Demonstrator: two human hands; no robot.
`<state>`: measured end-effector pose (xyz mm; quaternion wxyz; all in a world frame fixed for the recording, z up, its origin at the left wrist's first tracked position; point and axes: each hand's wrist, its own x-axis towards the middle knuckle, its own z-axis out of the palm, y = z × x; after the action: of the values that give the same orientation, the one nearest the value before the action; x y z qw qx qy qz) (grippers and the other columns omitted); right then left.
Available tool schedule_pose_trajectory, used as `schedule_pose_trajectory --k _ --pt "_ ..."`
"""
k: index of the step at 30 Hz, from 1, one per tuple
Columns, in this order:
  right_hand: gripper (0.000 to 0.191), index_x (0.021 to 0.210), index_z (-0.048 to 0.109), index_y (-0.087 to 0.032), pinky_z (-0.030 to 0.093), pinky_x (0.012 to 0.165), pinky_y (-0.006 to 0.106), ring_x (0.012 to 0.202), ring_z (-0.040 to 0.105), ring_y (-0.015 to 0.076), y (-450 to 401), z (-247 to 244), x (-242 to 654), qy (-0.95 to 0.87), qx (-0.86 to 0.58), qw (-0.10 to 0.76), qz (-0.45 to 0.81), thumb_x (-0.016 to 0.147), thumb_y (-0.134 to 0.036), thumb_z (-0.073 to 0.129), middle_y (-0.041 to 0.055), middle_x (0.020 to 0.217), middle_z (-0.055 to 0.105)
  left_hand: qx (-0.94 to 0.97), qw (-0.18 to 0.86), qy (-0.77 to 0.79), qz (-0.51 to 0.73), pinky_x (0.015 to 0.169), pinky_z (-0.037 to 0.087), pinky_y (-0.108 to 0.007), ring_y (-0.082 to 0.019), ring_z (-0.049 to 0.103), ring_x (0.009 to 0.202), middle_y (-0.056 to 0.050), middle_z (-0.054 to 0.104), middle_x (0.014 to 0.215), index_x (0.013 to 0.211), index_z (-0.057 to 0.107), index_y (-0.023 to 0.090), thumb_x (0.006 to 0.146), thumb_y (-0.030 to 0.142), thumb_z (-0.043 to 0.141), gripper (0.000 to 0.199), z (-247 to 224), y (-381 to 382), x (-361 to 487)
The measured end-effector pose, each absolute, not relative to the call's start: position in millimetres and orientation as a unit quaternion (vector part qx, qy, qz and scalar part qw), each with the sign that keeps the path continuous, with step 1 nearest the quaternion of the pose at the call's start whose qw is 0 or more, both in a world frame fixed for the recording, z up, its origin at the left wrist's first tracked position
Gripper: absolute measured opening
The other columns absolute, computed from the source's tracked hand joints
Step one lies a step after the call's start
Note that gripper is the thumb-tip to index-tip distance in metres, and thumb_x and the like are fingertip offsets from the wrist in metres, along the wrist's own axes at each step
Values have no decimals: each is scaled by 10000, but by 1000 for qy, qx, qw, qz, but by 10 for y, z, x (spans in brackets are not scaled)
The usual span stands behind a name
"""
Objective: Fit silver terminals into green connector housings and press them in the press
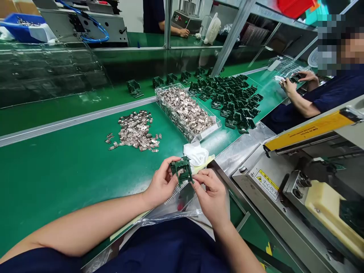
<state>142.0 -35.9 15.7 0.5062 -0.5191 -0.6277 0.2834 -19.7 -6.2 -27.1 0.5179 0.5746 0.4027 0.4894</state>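
Observation:
Close in front of me, over the table's front edge, I hold a dark green plastic frame (184, 169) with an opening in its middle. My left hand (161, 184) grips its left side, thumb below and fingers behind. The fingertips of my right hand (212, 193) pinch its lower right corner; whether a small part is also between them I cannot tell. Just behind the frame lies a crumpled white cloth (196, 153). A loose pile of small silvery metal pieces (136, 131) is on the green table, left of a clear box (209, 131) full of similar pieces.
Many dark green plastic frames (233, 98) are heaped beyond the box. On my right stands a machine with a yellow bar (309, 131) and a warning label (267, 184). A co-worker's hands (292, 83) handle a part at the far right. A metal post (233, 36) rises behind.

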Motion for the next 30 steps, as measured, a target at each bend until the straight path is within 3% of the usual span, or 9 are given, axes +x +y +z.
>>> schedule_pose_trajectory --k 7,13,21,23,25,28,30 --pt "125 749 694 -203 436 564 244 698 515 149 -260 138 1218 -620 -557 476 280 854 -244 639 23 776 505 630 504 374 458 696 479 -265 -165 619 798 -54 657 923 1311 392 213 954 315 479 381 -234 -83 -254" --pt "211 707 657 -190 410 525 249 661 517 153 -271 187 1235 -608 -581 453 295 863 -324 610 29 764 515 671 463 377 440 557 410 -238 -123 512 588 -6 604 769 1326 375 214 955 270 456 383 -203 -106 -270" --pt "256 668 558 -195 460 579 246 715 521 158 -281 89 1276 -516 -544 524 404 813 -359 690 13 762 502 665 478 362 445 542 418 -225 -111 486 587 2 545 758 1317 400 221 957 308 461 375 -242 -141 -267" --pt "180 727 577 -198 478 623 258 759 532 164 -305 99 1374 -518 -510 547 416 833 -306 674 22 801 523 652 492 372 440 596 462 -236 -126 537 649 -16 568 800 1319 404 218 956 327 465 384 -224 -136 -251" --pt "88 923 622 -212 487 650 271 824 547 171 -361 148 1523 -558 -488 542 396 843 -231 653 65 1009 574 651 499 383 425 672 503 -258 -150 593 744 -44 605 871 1320 413 208 949 333 477 396 -185 -132 -210" --pt "539 1325 500 -274 506 718 305 965 558 195 -533 271 1810 -653 -466 488 343 823 -158 659 115 1398 436 684 518 350 376 725 534 -281 -179 638 833 -85 643 974 1308 425 192 943 315 473 388 -58 -134 -66" --pt "668 1398 438 -289 514 750 319 982 566 207 -704 346 2035 -692 -452 472 308 797 -166 701 109 1391 457 720 540 297 320 723 547 -282 -189 659 850 -96 662 1013 1322 421 197 940 295 468 397 86 -115 102"
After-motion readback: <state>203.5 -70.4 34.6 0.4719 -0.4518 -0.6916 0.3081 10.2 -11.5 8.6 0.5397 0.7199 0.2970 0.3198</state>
